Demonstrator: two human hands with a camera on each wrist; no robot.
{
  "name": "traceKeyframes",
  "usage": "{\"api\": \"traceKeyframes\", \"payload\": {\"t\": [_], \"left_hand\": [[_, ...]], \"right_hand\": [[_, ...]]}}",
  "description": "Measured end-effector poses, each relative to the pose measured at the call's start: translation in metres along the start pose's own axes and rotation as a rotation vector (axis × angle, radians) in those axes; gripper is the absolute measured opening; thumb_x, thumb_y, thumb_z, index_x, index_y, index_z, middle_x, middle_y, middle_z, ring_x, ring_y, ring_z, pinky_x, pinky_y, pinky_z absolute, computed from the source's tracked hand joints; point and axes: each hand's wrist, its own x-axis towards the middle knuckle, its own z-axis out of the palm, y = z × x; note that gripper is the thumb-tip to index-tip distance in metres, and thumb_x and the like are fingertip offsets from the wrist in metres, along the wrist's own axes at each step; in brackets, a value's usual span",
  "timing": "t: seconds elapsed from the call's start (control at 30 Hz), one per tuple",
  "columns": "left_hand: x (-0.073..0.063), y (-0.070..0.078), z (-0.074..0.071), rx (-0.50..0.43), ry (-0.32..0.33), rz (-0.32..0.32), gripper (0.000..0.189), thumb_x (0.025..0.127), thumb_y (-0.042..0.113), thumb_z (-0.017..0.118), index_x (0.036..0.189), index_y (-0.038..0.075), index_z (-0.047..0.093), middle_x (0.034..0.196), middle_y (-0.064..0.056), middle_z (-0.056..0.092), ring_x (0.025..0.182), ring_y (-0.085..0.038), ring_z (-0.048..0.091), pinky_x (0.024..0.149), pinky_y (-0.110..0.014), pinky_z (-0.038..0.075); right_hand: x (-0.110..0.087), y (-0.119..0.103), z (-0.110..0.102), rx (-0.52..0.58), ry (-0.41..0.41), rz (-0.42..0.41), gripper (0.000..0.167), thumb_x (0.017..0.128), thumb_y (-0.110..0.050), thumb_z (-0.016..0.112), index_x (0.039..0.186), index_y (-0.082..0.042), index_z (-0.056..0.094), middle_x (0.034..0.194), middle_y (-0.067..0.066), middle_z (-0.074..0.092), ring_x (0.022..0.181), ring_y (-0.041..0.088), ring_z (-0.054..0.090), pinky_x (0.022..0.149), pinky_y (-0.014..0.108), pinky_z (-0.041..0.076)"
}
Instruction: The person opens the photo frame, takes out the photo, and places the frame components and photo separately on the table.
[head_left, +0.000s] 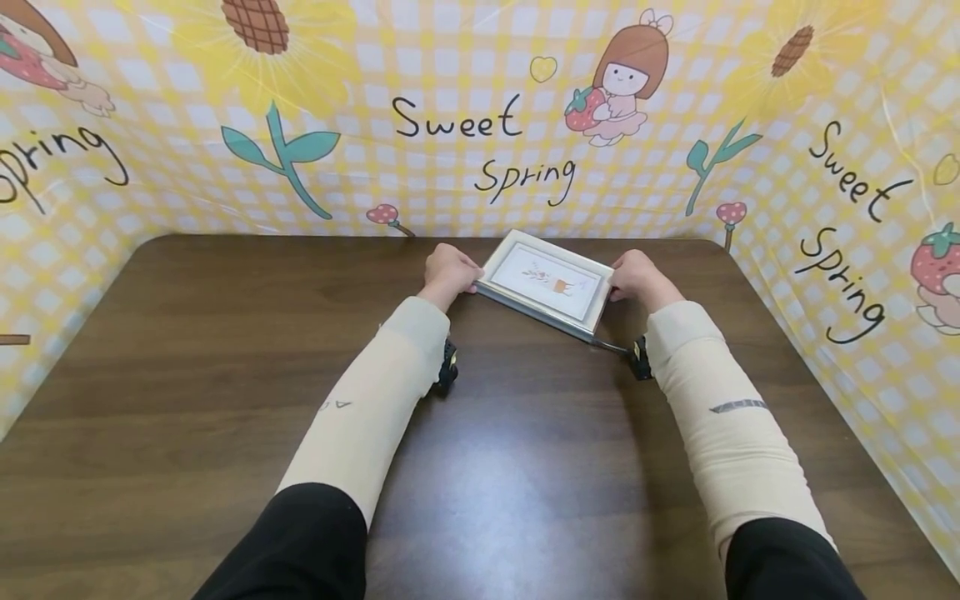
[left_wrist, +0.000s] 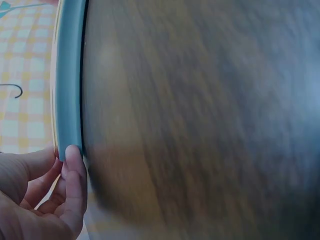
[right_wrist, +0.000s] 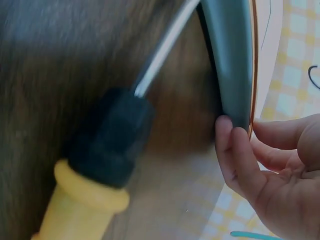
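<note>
A small cream picture frame [head_left: 545, 282] with a little flower drawing faces up near the far edge of the table. My left hand [head_left: 450, 271] pinches its left end between thumb and fingers. At the opposite end, the fingers and thumb of my right hand [head_left: 641, 279] grip the frame too. Both wrist views show the frame's grey-blue side [left_wrist: 70, 80] between thumb and fingertips. A screwdriver [right_wrist: 110, 140] with a black and yellow handle lies by the frame's near right corner; from the head, only its thin shaft [head_left: 611, 345] shows beside my right wrist.
The brown wooden table [head_left: 187, 375] spreads to the left and in front of the frame. A yellow checked cloth [head_left: 442, 67] with printed flowers and lettering stands behind the table and along both sides. Small black wrist cameras [head_left: 447, 367] sit under the cream sleeves.
</note>
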Motion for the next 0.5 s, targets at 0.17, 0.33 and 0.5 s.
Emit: {"api": "traceKeyframes", "payload": {"t": [0.17, 0.33, 0.5], "left_hand": [[-0.001, -0.005, -0.005, 0.027, 0.032, 0.016, 0.014, 0.09, 0.021, 0.074, 0.095, 0.009, 0.079, 0.1, -0.012, 0.075, 0.057, -0.007, 0.067, 0.09, -0.03, 0.052], [-0.003, -0.007, -0.011, 0.144, 0.066, 0.123, 0.016, 0.094, 0.019, 0.067, 0.094, 0.006, 0.078, 0.096, -0.012, 0.076, 0.085, -0.024, 0.071, 0.093, -0.039, 0.053], [-0.004, -0.011, -0.017, 0.205, 0.072, 0.176, 0.019, 0.095, 0.017, 0.063, 0.095, 0.004, 0.078, 0.099, -0.014, 0.076, 0.093, -0.031, 0.07, 0.089, -0.042, 0.055]], "right_hand": [[-0.04, -0.028, -0.003, -0.117, -0.017, -0.055, 0.016, 0.083, 0.003, 0.052, 0.091, 0.013, 0.06, 0.08, 0.014, 0.061, 0.055, 0.007, 0.061, 0.058, 0.019, 0.052], [-0.051, -0.04, -0.002, -0.181, -0.016, -0.044, 0.019, 0.089, -0.003, 0.059, 0.1, 0.012, 0.065, 0.094, 0.021, 0.07, 0.057, 0.009, 0.068, 0.072, 0.028, 0.058], [-0.057, -0.05, 0.001, -0.3, -0.026, -0.059, 0.018, 0.089, -0.008, 0.067, 0.09, 0.01, 0.066, 0.072, 0.014, 0.073, 0.053, 0.009, 0.066, 0.085, 0.035, 0.056]]}}
